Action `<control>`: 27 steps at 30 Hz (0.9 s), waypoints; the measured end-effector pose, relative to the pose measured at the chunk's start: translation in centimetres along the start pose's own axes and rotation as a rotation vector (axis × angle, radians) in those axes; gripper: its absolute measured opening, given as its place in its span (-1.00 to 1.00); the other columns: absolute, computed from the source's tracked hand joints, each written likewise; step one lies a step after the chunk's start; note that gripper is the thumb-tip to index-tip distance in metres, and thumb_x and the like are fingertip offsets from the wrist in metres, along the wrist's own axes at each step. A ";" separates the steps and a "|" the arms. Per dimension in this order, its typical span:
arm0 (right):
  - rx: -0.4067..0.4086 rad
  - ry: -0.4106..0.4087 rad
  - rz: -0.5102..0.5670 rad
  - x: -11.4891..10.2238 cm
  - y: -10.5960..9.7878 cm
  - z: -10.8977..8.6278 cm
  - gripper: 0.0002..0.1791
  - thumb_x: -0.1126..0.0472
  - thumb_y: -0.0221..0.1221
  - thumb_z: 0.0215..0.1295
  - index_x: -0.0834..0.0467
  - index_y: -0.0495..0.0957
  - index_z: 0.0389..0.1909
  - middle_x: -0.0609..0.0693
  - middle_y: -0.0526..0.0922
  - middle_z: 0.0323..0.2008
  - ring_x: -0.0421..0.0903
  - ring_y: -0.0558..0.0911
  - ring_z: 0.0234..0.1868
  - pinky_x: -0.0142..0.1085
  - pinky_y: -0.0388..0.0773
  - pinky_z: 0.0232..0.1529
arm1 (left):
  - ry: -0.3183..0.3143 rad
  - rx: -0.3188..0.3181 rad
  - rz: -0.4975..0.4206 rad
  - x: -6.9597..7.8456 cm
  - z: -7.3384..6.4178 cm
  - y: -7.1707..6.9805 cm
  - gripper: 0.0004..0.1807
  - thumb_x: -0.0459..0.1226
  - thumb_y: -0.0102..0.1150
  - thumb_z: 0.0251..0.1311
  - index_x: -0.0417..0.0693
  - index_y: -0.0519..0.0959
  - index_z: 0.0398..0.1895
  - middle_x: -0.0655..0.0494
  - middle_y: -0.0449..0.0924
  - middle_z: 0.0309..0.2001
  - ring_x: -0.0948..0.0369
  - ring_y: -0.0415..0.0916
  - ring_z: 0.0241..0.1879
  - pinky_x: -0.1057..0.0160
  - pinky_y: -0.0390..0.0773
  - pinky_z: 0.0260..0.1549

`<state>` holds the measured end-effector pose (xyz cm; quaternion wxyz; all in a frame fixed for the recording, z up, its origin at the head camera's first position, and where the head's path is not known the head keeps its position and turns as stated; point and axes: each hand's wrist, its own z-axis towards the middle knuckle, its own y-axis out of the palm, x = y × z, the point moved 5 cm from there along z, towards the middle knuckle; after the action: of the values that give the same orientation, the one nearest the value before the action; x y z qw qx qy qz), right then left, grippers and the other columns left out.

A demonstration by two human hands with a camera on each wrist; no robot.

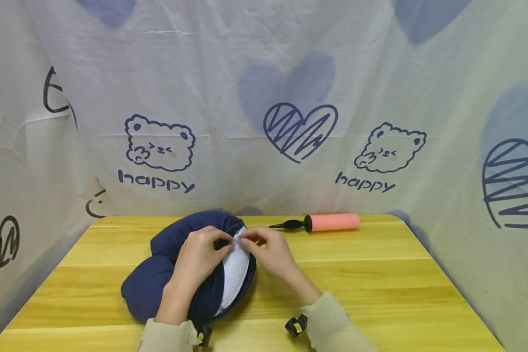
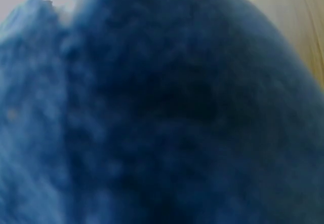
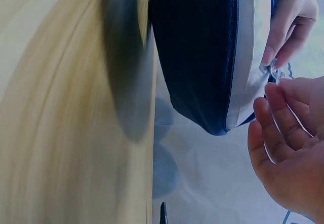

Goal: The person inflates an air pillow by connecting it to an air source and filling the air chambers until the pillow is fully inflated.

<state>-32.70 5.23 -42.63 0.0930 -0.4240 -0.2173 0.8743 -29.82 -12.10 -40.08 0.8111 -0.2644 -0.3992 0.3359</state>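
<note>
A navy U-shaped neck pillow [image 1: 147, 288] lies on the table, its cover parted along the right side over a white inner lining [image 1: 235, 276]. At the upper end of that white strip sits a small clear plastic valve [image 3: 275, 71]. My left hand [image 1: 200, 254] reaches over the pillow and pinches the valve at the lining with thumb and index finger. From the right, my right hand [image 1: 273, 252] pinches the valve's outer end between thumb and index fingertip, its other fingers loosely bent. Blurred navy fabric [image 2: 177, 107] fills most of the left wrist view, where the hand's grip is hidden.
A pink hand pump [image 1: 334, 222] with a black nozzle lies near the table's back edge, right of the pillow. The wooden table [image 1: 378, 283] runs back to a printed cloth curtain [image 1: 229, 171], which also hangs at both sides.
</note>
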 end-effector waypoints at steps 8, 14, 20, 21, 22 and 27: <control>-0.018 0.082 0.098 0.4 0.3 -0.1 -0.89 0.26 0.37 0.37 0.13 0.79 -0.14 -0.03 0.80 -0.18 -0.14 0.71 -0.20 -0.30 0.66 -0.16 | -0.004 -0.003 0.012 0.1 0.0 0.0 -0.83 -0.36 0.61 0.04 -0.05 0.82 -0.29 0.06 0.75 -0.26 0.11 0.69 -0.29 0.09 0.67 -0.25; -0.045 0.099 0.173 0.6 0.4 0.1 -0.91 0.29 0.42 0.30 0.18 0.79 -0.21 0.04 0.80 -0.21 -0.16 0.73 -0.26 -0.35 0.66 -0.24 | 0.022 0.003 0.000 0.1 0.2 0.1 -0.81 -0.40 0.62 0.00 -0.04 0.81 -0.31 0.08 0.74 -0.28 0.13 0.68 -0.30 0.10 0.65 -0.27; -0.080 0.158 0.277 1.2 0.7 0.5 -0.91 0.36 0.44 0.24 0.25 0.78 -0.24 0.12 0.80 -0.23 -0.19 0.74 -0.30 -0.37 0.66 -0.28 | 0.044 0.007 -0.041 0.0 0.2 0.0 -0.80 -0.42 0.62 -0.02 -0.03 0.82 -0.32 0.10 0.75 -0.29 0.17 0.67 -0.31 0.13 0.65 -0.29; -0.083 0.165 0.289 1.3 0.7 0.5 -0.91 0.36 0.44 0.24 0.25 0.78 -0.24 0.12 0.80 -0.24 -0.20 0.74 -0.30 -0.37 0.66 -0.28 | 0.042 0.003 -0.051 0.0 0.2 0.0 -0.80 -0.42 0.61 -0.02 -0.03 0.82 -0.32 0.11 0.75 -0.29 0.18 0.67 -0.31 0.14 0.65 -0.29; -0.086 0.167 0.297 1.4 0.7 0.6 -0.91 0.37 0.45 0.23 0.26 0.78 -0.25 0.12 0.80 -0.24 -0.19 0.75 -0.30 -0.37 0.66 -0.28 | 0.042 -0.001 -0.059 -0.1 0.2 0.0 -0.80 -0.42 0.61 -0.01 -0.02 0.82 -0.31 0.12 0.75 -0.28 0.20 0.67 -0.31 0.15 0.65 -0.29; -0.102 0.160 0.300 1.8 0.9 0.6 -0.91 0.35 0.46 0.21 0.25 0.79 -0.27 0.12 0.80 -0.25 -0.14 0.76 -0.28 -0.37 0.66 -0.26 | 0.044 -0.041 -0.115 -0.5 0.2 0.0 -0.80 -0.41 0.58 0.04 0.00 0.82 -0.26 0.14 0.76 -0.23 0.21 0.67 -0.28 0.18 0.66 -0.27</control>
<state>-34.28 4.88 -43.94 -0.0432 -0.5242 -0.1877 0.8295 -30.17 -12.41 -40.23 0.8320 -0.2650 -0.4028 0.2745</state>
